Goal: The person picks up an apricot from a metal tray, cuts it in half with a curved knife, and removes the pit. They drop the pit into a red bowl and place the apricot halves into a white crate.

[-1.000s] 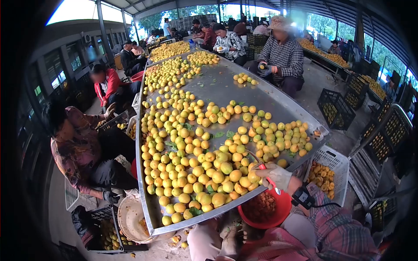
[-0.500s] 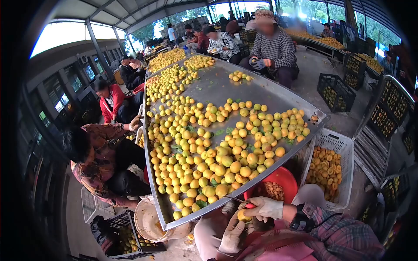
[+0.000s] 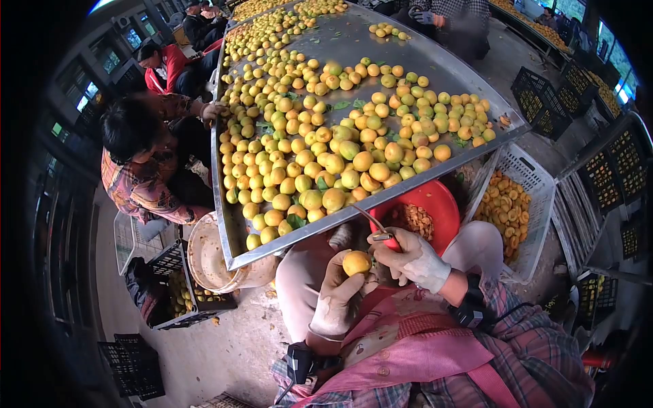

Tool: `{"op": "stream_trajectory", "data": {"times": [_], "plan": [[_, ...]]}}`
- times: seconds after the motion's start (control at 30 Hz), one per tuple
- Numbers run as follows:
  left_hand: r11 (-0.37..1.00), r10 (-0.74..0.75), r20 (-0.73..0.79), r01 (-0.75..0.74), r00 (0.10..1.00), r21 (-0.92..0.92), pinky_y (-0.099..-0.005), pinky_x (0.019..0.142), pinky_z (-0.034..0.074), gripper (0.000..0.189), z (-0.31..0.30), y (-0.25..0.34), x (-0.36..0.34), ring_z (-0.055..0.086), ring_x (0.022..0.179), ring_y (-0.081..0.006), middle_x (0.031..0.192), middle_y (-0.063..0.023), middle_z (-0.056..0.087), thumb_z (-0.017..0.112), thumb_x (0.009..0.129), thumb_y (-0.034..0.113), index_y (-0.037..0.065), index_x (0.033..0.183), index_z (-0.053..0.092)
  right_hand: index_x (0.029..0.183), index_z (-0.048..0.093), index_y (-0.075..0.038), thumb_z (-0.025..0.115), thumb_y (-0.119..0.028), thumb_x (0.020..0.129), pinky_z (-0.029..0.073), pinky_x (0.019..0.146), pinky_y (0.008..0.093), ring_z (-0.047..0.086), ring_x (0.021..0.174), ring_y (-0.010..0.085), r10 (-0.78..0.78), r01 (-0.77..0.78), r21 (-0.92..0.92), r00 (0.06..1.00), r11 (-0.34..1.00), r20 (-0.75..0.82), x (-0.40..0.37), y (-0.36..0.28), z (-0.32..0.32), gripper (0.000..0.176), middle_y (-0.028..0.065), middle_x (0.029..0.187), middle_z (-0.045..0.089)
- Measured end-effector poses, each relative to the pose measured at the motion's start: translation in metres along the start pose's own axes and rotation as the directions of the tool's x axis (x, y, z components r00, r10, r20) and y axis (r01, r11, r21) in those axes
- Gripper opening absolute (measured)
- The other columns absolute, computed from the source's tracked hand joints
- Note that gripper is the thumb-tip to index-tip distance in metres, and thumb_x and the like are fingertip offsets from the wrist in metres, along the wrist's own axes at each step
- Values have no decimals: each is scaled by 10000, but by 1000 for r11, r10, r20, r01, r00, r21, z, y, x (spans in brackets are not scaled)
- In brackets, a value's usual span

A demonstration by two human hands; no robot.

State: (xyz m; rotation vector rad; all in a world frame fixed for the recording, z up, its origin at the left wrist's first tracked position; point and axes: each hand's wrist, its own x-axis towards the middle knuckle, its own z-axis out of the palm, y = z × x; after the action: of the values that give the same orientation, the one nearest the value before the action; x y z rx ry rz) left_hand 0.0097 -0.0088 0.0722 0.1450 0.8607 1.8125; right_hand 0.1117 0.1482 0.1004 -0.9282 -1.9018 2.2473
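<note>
My left hand [image 3: 335, 299], in a pale glove, has its fingers closed round a yellow-orange apricot [image 3: 356, 263] above my lap. Just to the right, my gloved right hand [image 3: 418, 264] grips a small tool [image 3: 388, 241] with a red handle and a thin, curved metal shaft. The shaft points up and left towards the metal table's edge, apart from the apricot. Many whole apricots [image 3: 333, 199] lie on the sloping metal table [image 3: 469, 151] before me. Close beyond my right hand sits a red basin [image 3: 445, 197] containing what look like apricot stones [image 3: 413, 221].
A white crate [image 3: 546, 197] of halved apricots [image 3: 502, 207] stands at right. Left of my legs are a stained white bucket [image 3: 205, 255] and a black crate [image 3: 166, 260] holding fruit. A person [image 3: 146, 163] in a patterned top sits along the table's left side.
My view has tilted downward. My hands, close together at the apricot before, are now apart; the apricot shows plainly in my left hand, and the red-handled tool is in view in my right.
</note>
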Motion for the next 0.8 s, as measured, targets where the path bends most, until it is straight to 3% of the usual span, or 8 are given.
{"op": "stream_trajectory", "data": {"times": [0.13,0.27,0.33,0.47,0.6,0.7,0.73,0.8], "plan": [[949,80,-37,-65,996,308,-278,863,530,412,9,-5,-4,603,984,-167,1159,-105,552,605,885,10,9,1258,432,1214,529,-57,656,-249,863,409,444,206,504,566,56,-325,326,-165,945,931,31,2,17,11,420,5,864,590],[999,27,87,-31,996,45,-303,848,530,392,3,-5,-7,618,950,-190,1141,-123,576,568,893,72,10,1257,438,1092,570,-52,630,-289,881,502,614,316,612,692,166,-140,139,-221,990,965,13,-6,5,14,323,64,825,612],[1000,21,24,-21,999,-15,-308,820,529,483,-4,-6,-9,605,937,-192,1146,-110,569,635,890,195,74,1312,432,1065,576,-59,611,-310,882,496,666,342,610,734,211,56,-61,53,994,997,89,-1,11,13,313,101,836,611],[991,103,-166,-87,981,103,-271,662,490,624,16,-2,-16,576,827,-167,1072,-83,584,587,893,151,66,1446,312,1054,573,-61,595,-276,887,482,693,329,596,741,208,-233,199,-245,965,949,-120,10,29,13,273,92,825,599],[994,91,-3,-91,996,64,-245,711,489,468,18,-3,-13,576,837,-150,1033,-43,594,609,886,170,68,1318,462,1029,580,-86,563,-323,927,421,485,292,549,550,143,-51,47,-122,998,991,-34,-6,8,11,259,49,701,580],[991,109,-184,-92,977,95,-221,663,463,300,38,3,-18,560,803,-118,938,-4,590,605,901,201,74,1168,554,1037,573,-98,508,-373,971,344,364,222,459,412,99,-5,-3,142,998,990,59,-1,21,13,290,16,552,504],[982,166,-295,-130,941,138,-260,655,449,252,49,5,-18,561,781,-155,910,-21,600,549,936,246,67,1113,570,1056,566,-104,478,-367,985,353,355,210,457,403,94,-55,55,51,998,997,4,-1,24,14,286,12,536,491],[991,134,10,-133,991,-26,-335,911,520,452,-3,-3,-7,604,999,-208,1189,-119,558,642,897,184,89,1284,431,1080,553,-95,434,-337,1006,363,355,218,445,380,100,-447,439,-172,895,882,-8,3,43,13,279,5,518,477]]}}
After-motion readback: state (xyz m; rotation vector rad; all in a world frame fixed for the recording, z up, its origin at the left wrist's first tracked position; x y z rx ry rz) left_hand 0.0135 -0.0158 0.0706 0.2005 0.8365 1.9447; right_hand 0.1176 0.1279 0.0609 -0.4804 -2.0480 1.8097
